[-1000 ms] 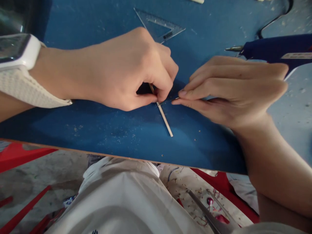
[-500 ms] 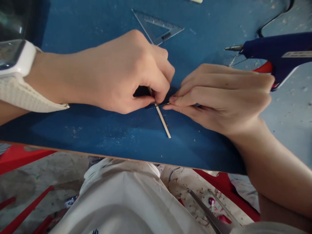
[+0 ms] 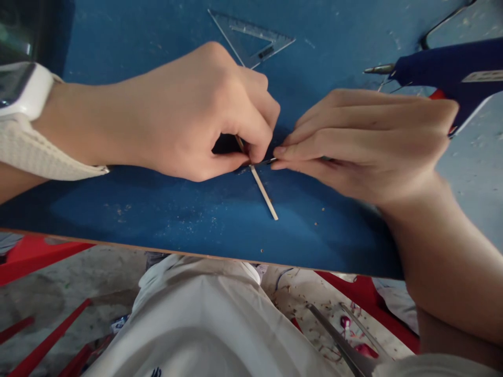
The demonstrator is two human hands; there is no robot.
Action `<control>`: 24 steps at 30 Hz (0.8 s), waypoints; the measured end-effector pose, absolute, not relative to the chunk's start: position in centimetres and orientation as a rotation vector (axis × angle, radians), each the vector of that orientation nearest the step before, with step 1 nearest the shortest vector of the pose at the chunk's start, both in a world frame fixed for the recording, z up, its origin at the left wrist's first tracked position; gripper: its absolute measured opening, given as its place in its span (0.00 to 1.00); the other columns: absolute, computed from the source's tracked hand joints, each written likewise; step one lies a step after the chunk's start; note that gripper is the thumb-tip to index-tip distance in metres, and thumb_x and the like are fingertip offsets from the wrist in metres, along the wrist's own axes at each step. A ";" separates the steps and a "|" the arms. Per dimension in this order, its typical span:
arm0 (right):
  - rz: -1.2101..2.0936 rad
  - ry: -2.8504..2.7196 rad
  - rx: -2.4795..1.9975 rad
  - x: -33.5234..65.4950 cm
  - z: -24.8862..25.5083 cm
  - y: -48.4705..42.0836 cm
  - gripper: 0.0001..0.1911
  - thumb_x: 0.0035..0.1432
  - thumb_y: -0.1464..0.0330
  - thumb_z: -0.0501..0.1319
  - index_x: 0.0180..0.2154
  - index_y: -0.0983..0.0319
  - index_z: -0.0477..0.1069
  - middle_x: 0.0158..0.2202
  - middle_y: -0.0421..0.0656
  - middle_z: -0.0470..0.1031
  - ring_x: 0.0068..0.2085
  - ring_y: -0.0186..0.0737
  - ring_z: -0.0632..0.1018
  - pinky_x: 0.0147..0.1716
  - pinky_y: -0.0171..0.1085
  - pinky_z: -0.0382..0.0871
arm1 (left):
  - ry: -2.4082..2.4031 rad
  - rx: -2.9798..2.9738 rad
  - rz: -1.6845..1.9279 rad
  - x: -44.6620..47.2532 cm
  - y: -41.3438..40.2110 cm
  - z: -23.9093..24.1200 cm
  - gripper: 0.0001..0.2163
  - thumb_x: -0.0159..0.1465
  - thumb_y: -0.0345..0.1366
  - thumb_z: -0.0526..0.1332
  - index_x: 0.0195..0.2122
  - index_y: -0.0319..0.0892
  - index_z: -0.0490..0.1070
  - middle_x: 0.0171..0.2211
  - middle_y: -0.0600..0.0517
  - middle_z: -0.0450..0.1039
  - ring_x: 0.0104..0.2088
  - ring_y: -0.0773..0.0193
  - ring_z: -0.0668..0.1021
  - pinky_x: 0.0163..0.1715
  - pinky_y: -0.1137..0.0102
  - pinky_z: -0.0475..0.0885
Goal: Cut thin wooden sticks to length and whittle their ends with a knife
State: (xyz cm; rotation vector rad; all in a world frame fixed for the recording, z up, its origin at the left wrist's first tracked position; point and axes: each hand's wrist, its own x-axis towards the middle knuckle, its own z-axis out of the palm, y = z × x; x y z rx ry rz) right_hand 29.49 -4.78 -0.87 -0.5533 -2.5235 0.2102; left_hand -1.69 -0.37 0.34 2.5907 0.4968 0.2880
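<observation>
My left hand is curled into a pinch and presses a thin pale wooden stick against the blue tabletop. The stick's lower end pokes out toward me; its upper part is hidden under my fingers. My right hand lies flat with fingers pressed together and pinches a thin dark blade, whose tip meets the stick right beside my left thumb. Most of the blade is hidden inside my fingers. A white watch sits on my left wrist.
A clear plastic set square lies on the table behind my left hand. A blue glue gun with a metal nozzle lies behind my right hand. Below the table edge are my pale trousers, red table legs and a metal tool on the littered floor.
Both hands stay on the stick with only slight shifts. The right hand slid left toward the stick, then eased back a little; the view shifted slightly.
</observation>
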 end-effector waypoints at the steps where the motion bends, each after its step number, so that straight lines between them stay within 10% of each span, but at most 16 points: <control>1: 0.206 -2.540 -0.534 30.0 -0.8 -4.6 0.12 0.81 0.71 0.79 0.59 0.51 0.86 0.54 0.38 0.95 0.52 0.48 0.94 0.55 0.50 0.95 | 0.512 2.593 0.275 -1.7 -0.4 0.4 0.33 0.86 0.46 0.45 0.47 0.44 0.94 0.51 0.55 0.89 0.62 0.57 0.91 0.76 0.50 0.84; 19: 0.195 -2.547 -0.560 30.7 -1.4 -4.4 0.11 0.83 0.72 0.77 0.59 0.52 0.83 0.49 0.35 0.91 0.51 0.42 0.93 0.50 0.45 0.89 | 0.478 2.681 0.287 -1.8 -0.4 0.6 0.33 0.92 0.48 0.46 0.48 0.47 0.94 0.52 0.56 0.89 0.60 0.60 0.89 0.67 0.54 0.85; 24: 0.256 -2.515 -0.521 31.0 -1.4 -3.8 0.15 0.78 0.77 0.80 0.56 0.53 0.85 0.47 0.32 0.91 0.50 0.39 0.92 0.46 0.43 0.86 | 0.530 2.630 0.155 -1.7 -0.4 0.7 0.38 0.85 0.48 0.39 0.60 0.46 0.94 0.57 0.59 0.89 0.77 0.49 0.86 0.84 0.42 0.74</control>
